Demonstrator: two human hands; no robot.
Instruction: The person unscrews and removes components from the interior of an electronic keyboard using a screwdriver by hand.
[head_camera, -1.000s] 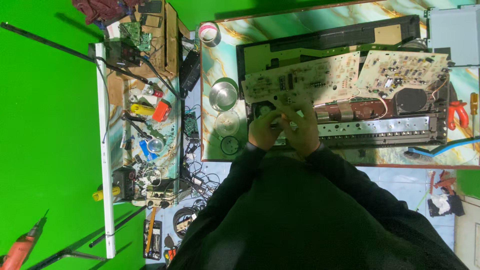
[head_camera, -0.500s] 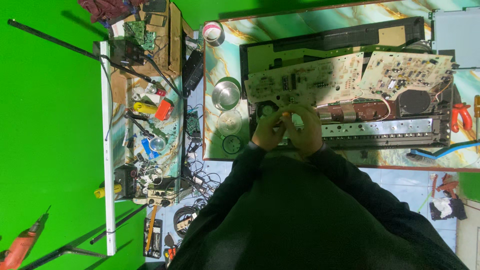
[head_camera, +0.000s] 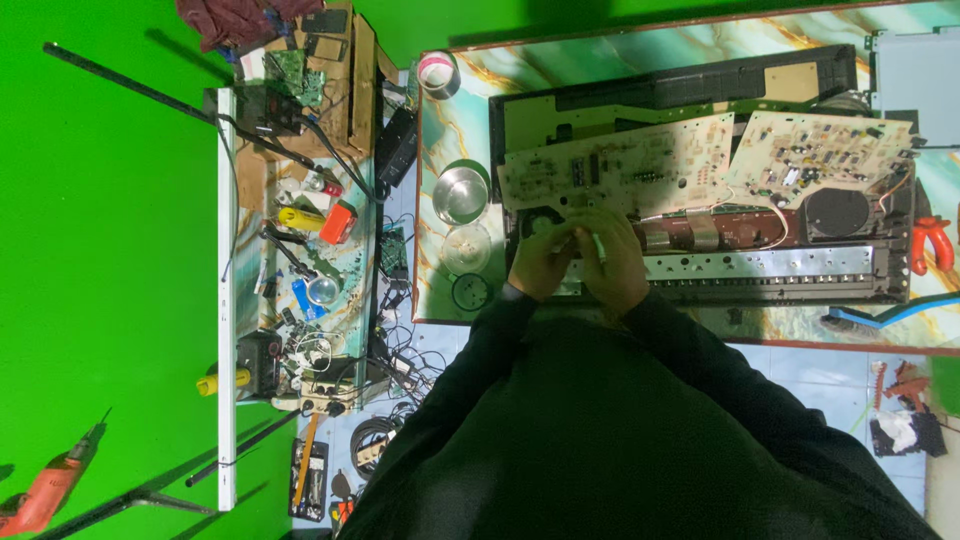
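Marbled table (head_camera: 460, 130) edge, hands (head_camera: 585, 262) over opened keyboard (head_camera: 700, 200)

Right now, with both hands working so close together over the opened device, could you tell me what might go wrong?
1. The left hand and right hand meet around a small white part above the open chassis; if dropped, it could fall inside.
2. The two loose circuit boards lie propped across the chassis, so a knock from a sleeve might shift them or strain the thin wires.
3. The metal bowl sits near the left elbow's path.
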